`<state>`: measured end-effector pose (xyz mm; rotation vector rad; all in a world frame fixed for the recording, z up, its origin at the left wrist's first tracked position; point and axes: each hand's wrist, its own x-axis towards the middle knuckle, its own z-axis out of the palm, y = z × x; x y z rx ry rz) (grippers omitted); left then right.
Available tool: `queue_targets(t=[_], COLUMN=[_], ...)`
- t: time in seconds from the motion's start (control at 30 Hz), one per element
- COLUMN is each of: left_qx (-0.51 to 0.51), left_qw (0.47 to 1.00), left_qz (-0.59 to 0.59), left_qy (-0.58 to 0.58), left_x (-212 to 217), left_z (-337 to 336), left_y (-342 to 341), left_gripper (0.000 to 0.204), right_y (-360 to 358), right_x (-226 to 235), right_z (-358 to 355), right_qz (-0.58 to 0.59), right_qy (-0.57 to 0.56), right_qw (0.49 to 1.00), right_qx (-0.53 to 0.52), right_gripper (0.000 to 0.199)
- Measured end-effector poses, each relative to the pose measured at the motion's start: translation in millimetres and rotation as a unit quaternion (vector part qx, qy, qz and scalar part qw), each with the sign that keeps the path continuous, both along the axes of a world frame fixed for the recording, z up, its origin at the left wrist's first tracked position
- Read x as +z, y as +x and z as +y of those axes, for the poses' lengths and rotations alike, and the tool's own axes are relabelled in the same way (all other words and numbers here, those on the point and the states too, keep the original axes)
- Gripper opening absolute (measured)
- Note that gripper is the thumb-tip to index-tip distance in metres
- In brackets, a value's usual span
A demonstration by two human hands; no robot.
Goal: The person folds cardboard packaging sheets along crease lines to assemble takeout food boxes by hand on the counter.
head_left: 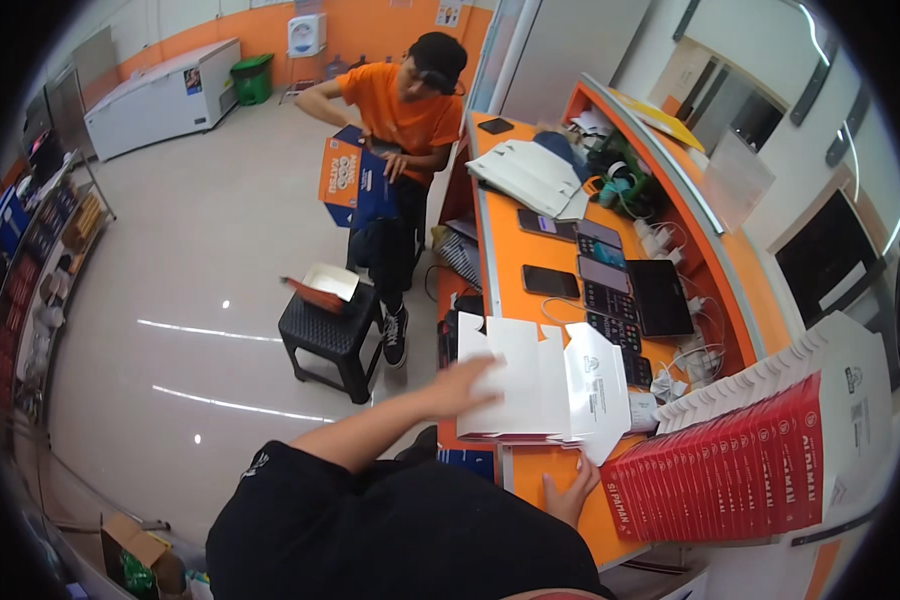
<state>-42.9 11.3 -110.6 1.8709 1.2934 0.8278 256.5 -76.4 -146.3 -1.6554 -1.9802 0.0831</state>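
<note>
**Taking a flat carton blank from the pile**

On the orange counter point(530, 262), a pile of flat white carton blanks point(540, 385) is lain against by the left hand point(462, 388), whose fingers are spread flat on the pile's near-left edge; the hand is blurred, so whether a sheet is pinched cannot be told. The right hand point(571, 492) is rested open on the counter's front edge, just below the pile, with nothing grasped. A row of upright red-and-white folded cartons point(745, 455) is stood close to the right. For a clean lift, only the topmost blank should be peeled at its corner while the rest is pressed down, and the phones point(600, 268) beyond are best left undisturbed.
</note>
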Motion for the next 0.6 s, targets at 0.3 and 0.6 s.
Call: queue_targets(t=[0.3, 0.6], left_qx=[0.197, 0.119], left_qw=[0.897, 0.894], left_qz=[-0.337, -0.399], left_qy=[-0.208, -0.165], left_x=[-84.5, -35.1], left_z=[92.4, -5.5], left_y=[-23.9, -47.4], left_gripper=[0.057, 0.031], right_y=[-29.1, -64.7], right_x=[11.3, 7.2], right_z=[-2.9, 20.7], right_qz=[0.729, 0.702], right_qy=[-0.401, -0.244], right_qw=[0.553, 0.668], right_qx=[-0.053, -0.033], right_gripper=[0.050, 0.041])
